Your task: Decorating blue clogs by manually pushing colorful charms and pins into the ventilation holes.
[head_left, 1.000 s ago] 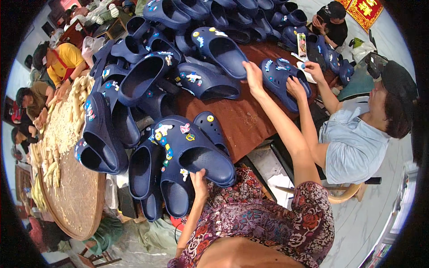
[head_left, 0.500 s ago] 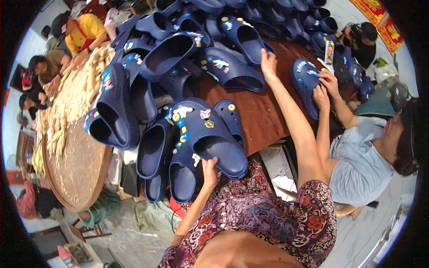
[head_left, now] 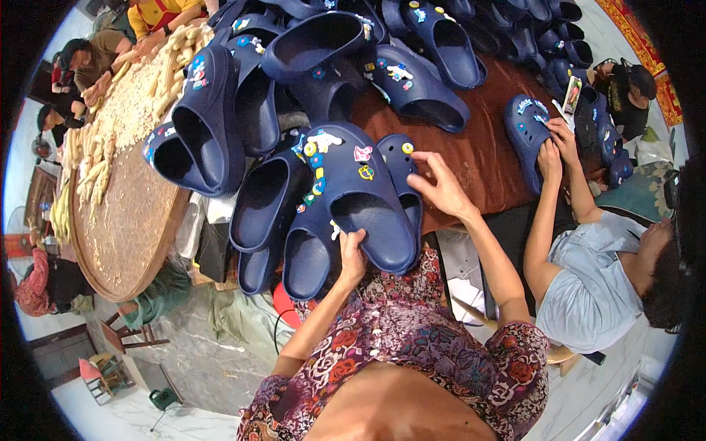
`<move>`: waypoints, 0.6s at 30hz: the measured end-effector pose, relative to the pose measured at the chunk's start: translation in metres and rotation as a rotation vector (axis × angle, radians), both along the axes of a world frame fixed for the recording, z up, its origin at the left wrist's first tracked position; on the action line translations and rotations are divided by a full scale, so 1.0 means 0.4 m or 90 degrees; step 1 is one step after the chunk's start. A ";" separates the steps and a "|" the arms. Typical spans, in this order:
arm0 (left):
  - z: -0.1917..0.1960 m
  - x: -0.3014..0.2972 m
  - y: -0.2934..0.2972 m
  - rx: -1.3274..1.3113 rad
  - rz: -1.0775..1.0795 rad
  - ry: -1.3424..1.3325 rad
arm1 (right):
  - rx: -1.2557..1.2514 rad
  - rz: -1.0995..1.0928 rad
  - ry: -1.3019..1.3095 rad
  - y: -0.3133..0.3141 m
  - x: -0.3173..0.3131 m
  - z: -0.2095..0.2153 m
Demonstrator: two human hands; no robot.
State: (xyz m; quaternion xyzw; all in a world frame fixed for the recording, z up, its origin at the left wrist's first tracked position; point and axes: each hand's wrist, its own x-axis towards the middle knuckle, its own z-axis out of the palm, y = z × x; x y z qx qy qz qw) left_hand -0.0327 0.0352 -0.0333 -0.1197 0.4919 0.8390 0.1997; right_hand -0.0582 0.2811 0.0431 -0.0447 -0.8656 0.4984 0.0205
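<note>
Before me stands a navy clog [head_left: 346, 169] with white, pink and yellow charms on its upper, its opening toward me. My left hand [head_left: 353, 257] grips its rim near the heel. My right hand [head_left: 445, 192] has its fingers apart, the fingertips at the edge of a second navy clog [head_left: 401, 158] with a round yellow charm; whether they touch is unclear. That clog is partly hidden behind the first one. Another navy clog [head_left: 307, 261] lies beneath my left hand's clog, and one more navy clog [head_left: 268, 195] rests to the left.
Many navy clogs [head_left: 316, 44] are heaped across the brown table [head_left: 471, 143]. At right, a co-worker's hands [head_left: 553, 151] work on a decorated clog [head_left: 526, 132]. A round tray [head_left: 118, 235] with pale sticks stands at left, with other people beyond it.
My right hand has left the heel of a clog farther back and come nearer, to the clog with the yellow charm. My left hand keeps its hold. The whole view has shifted slightly.
</note>
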 end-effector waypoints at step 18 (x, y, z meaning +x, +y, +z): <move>0.040 0.025 -0.047 -0.073 0.054 -0.025 | 0.299 -0.237 0.136 0.015 0.198 -0.063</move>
